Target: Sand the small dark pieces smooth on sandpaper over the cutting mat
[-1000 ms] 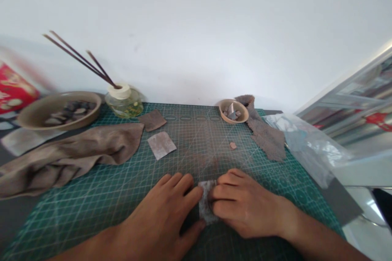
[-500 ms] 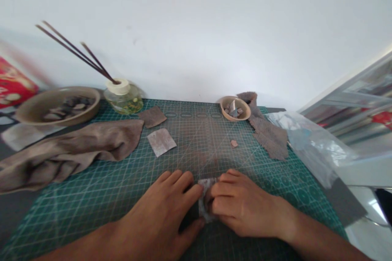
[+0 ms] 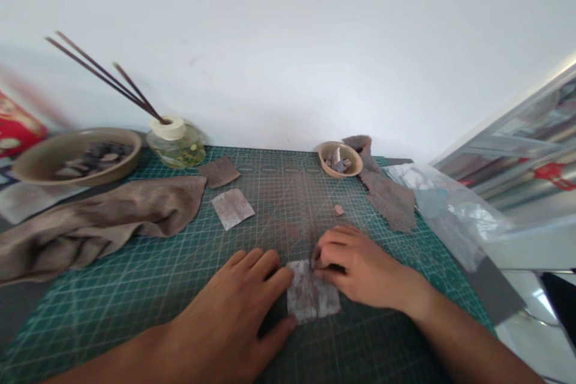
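i saw the left hand (image 3: 245, 297), thumb and forefinger spread, resting on the left edge of a square grey-brown sheet (image 3: 310, 297), presumably to stop it sliding on the green gridded mat (image 3: 180, 288). the right hand (image 3: 353, 258) pinched a dark piece (image 3: 315, 257), mostly hidden, at the sheet's far edge. beyond, a round tan bowl (image 3: 342, 174) kept stony fragments (image 3: 336, 162) together.

Bare left hand (image 3: 238, 309) is showing a broad back, rounded knuckles and a distinct thumb; bare right hand (image 3: 360, 264) is showing a rounded back. Bare left forearm (image 3: 130, 351) and bare right forearm (image 3: 459, 324) are tapering toward the wrists, both running uncovered to the frame edge. Nails are blurring out.
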`<state>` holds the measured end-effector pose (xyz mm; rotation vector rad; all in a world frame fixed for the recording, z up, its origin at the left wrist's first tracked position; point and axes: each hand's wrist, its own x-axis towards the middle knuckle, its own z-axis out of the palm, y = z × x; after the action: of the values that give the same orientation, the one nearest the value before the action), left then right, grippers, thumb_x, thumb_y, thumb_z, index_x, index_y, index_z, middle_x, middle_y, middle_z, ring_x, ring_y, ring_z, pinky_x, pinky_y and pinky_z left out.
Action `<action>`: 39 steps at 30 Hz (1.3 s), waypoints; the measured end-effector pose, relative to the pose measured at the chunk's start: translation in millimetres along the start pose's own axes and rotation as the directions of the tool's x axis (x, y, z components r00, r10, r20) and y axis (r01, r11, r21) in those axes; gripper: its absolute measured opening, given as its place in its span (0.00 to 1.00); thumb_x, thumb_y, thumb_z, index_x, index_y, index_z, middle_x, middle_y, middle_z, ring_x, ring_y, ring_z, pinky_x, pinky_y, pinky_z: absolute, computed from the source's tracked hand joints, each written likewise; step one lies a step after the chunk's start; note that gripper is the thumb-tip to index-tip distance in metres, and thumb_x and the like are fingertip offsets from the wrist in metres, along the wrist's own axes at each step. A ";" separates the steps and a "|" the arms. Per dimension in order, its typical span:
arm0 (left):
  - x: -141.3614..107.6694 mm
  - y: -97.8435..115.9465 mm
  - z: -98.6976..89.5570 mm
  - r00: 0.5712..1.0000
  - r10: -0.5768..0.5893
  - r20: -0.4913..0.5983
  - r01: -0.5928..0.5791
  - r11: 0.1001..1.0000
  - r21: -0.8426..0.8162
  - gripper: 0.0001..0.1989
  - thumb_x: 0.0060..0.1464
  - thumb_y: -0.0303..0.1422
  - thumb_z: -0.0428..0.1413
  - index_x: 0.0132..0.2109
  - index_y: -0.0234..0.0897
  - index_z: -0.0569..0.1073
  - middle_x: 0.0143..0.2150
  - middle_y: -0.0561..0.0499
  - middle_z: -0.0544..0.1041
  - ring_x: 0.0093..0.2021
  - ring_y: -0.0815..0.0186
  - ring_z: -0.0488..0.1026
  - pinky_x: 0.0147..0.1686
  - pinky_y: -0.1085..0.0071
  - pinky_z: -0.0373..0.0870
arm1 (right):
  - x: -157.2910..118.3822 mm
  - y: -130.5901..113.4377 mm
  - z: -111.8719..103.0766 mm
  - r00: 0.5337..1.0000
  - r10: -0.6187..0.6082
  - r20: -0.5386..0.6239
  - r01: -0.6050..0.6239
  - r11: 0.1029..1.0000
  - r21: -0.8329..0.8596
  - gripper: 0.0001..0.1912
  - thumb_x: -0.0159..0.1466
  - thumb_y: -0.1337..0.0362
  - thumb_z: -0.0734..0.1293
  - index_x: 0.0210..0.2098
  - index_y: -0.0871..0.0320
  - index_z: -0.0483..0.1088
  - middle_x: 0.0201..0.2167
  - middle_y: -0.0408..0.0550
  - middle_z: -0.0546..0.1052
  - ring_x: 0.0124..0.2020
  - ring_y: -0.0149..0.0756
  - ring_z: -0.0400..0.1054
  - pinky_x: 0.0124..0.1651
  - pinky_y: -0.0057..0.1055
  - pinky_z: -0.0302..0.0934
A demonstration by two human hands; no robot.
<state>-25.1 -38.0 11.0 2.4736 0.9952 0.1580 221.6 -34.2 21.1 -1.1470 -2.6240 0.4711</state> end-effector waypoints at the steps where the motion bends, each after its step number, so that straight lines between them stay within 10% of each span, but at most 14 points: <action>1: 0.0 -0.1 0.4 1.000 0.000 -0.002 0.000 1.000 -0.001 0.09 0.59 0.38 0.55 0.46 0.42 0.70 0.44 0.48 0.71 0.44 0.54 0.67 0.47 0.50 0.64 | -1.0 1.0 -1.1 1.000 -0.010 0.020 0.009 1.000 0.028 0.07 0.65 0.68 0.70 0.32 0.57 0.69 0.38 0.42 0.76 0.41 0.33 0.67 0.48 0.33 0.57; 6: 1.1 -0.1 1.1 1.000 0.022 -0.013 -0.022 1.000 -0.005 0.08 0.58 0.36 0.55 0.45 0.42 0.70 0.44 0.48 0.71 0.45 0.54 0.67 0.47 0.50 0.64 | -1.3 -5.2 7.0 0.972 -0.218 0.081 0.221 0.975 -0.024 0.07 0.66 0.63 0.70 0.32 0.56 0.71 0.34 0.40 0.76 0.37 0.33 0.67 0.45 0.34 0.57; 11: 0.4 -0.9 1.2 1.000 0.014 -0.025 -0.014 1.000 0.013 0.09 0.58 0.38 0.55 0.45 0.42 0.70 0.44 0.48 0.71 0.44 0.55 0.67 0.47 0.52 0.64 | 1.1 5.3 3.0 0.998 -0.066 -0.021 0.066 0.998 0.022 0.05 0.67 0.66 0.69 0.33 0.57 0.72 0.40 0.45 0.77 0.41 0.35 0.69 0.49 0.35 0.59; 28: 0.0 -1.2 1.4 0.999 0.026 -0.018 -0.026 1.000 0.009 0.09 0.58 0.39 0.56 0.44 0.42 0.70 0.44 0.49 0.71 0.44 0.56 0.66 0.47 0.54 0.64 | -0.4 -3.2 11.5 0.977 -0.210 0.039 0.212 0.975 -0.062 0.08 0.66 0.64 0.69 0.30 0.55 0.71 0.33 0.39 0.76 0.36 0.33 0.66 0.44 0.36 0.55; 32: -0.4 -0.8 0.7 1.000 0.020 -0.021 -0.020 1.000 0.008 0.10 0.58 0.39 0.56 0.45 0.42 0.69 0.44 0.49 0.71 0.45 0.55 0.67 0.47 0.52 0.64 | 1.6 3.7 5.1 0.997 -0.049 -0.052 0.047 0.998 -0.032 0.07 0.67 0.67 0.69 0.31 0.57 0.70 0.39 0.43 0.76 0.40 0.35 0.67 0.47 0.36 0.56; 39: 0.1 1.7 -2.2 1.000 0.008 0.005 -0.008 1.000 0.008 0.09 0.58 0.39 0.56 0.44 0.42 0.69 0.44 0.49 0.70 0.45 0.55 0.67 0.48 0.52 0.64 | -5.0 -4.4 7.4 0.984 -0.152 0.091 0.152 0.988 0.002 0.08 0.67 0.64 0.69 0.31 0.56 0.70 0.35 0.40 0.75 0.38 0.33 0.67 0.47 0.35 0.55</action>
<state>-24.6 -38.2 13.8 2.4840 0.9858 0.1513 219.5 -42.1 15.6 -0.9381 -2.7661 0.4970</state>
